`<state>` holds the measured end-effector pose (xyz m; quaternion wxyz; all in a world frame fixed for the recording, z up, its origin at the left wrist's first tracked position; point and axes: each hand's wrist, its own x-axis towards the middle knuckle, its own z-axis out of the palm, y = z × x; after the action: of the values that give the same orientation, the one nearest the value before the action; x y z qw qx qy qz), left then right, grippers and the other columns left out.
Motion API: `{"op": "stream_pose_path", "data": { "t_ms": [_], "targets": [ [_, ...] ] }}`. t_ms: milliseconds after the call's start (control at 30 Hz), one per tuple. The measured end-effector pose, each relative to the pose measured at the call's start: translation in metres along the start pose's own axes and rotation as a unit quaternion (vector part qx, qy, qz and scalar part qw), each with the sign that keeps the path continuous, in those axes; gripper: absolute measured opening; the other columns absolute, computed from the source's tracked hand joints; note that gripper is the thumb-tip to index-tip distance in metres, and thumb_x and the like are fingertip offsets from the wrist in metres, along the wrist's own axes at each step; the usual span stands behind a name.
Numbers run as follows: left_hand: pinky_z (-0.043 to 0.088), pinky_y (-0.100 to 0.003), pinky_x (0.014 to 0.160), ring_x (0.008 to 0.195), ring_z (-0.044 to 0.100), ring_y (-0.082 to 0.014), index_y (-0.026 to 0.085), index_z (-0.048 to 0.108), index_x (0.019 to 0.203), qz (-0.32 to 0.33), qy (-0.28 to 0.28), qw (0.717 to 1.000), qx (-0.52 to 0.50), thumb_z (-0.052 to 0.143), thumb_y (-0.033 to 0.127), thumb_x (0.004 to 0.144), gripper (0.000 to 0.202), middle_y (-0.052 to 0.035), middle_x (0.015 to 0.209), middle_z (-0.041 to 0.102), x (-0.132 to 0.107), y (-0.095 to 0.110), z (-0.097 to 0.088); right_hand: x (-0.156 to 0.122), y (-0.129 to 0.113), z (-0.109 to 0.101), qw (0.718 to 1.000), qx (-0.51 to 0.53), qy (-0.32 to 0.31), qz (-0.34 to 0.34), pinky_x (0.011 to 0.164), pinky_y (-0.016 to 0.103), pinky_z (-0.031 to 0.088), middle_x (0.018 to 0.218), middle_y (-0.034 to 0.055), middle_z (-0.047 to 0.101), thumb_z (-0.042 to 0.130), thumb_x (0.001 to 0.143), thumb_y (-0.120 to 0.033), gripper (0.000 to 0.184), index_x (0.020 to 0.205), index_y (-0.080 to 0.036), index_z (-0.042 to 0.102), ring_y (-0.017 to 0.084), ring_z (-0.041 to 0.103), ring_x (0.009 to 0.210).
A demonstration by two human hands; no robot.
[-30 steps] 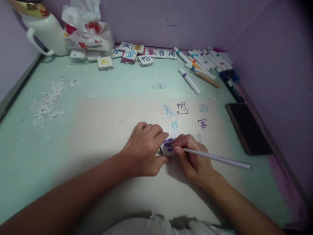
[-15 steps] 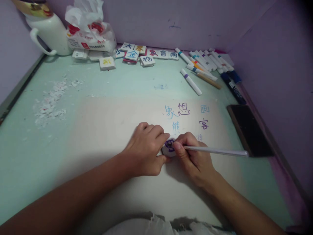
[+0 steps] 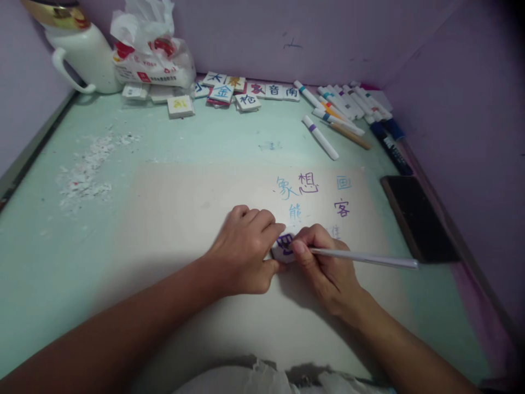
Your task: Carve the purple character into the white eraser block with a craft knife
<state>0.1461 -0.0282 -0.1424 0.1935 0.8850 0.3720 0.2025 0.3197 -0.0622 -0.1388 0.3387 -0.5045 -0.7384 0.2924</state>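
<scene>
white tile [image 3: 281, 254] lies between the middle and front edge of the worktop [image 3: 197, 134], pinched by the left hand [image 3: 246, 251]; the right hand [image 3: 325, 260] grips a slim silver tool [image 3: 365, 257], which could skid leftward if the tile turns.

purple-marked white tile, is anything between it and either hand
Nothing visible: the left hand touches the purple-marked white tile on one side, and the right hand, gripping a slim silver tool, is at the other.

room between flakes [image 3: 92, 172] and left hand [image 3: 248, 251]; phone [image 3: 418, 216] blocks right, markers [image 3: 346, 104] back right
</scene>
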Motion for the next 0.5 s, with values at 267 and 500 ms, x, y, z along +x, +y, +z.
{"op": "stream_pose_path", "data": {
  "t_ms": [267,500],
  "targets": [
    [0.034,-0.042,0.079,0.084,0.056,-0.0248,0.014,0.06,0.099,0.002,0.001,1.0,-0.002,0.062,0.03,0.072,0.032,-0.0098,0.091,0.061,0.0005,-0.0006,-0.0002,-0.0019,0.0005,-0.0004,1.0,0.004,-0.002,0.001,0.048,0.024,0.035,0.059,-0.0033,0.054,0.042,0.093,-0.023,0.014,0.078,-0.022,0.042,0.011,0.046,0.05],
    [0.034,-0.042,0.079,0.085,0.056,-0.0245,0.012,0.061,0.101,0.005,-0.002,1.0,0.0,0.061,0.03,0.073,0.033,-0.0098,0.091,0.061,0.0002,-0.0002,-0.0008,-0.0032,0.0013,0.0003,1.0,0.01,-0.003,0.007,0.049,0.024,0.035,0.06,-0.0031,0.054,0.041,0.093,-0.024,0.015,0.079,-0.021,0.042,0.011,0.047,0.051]
  ]
}}
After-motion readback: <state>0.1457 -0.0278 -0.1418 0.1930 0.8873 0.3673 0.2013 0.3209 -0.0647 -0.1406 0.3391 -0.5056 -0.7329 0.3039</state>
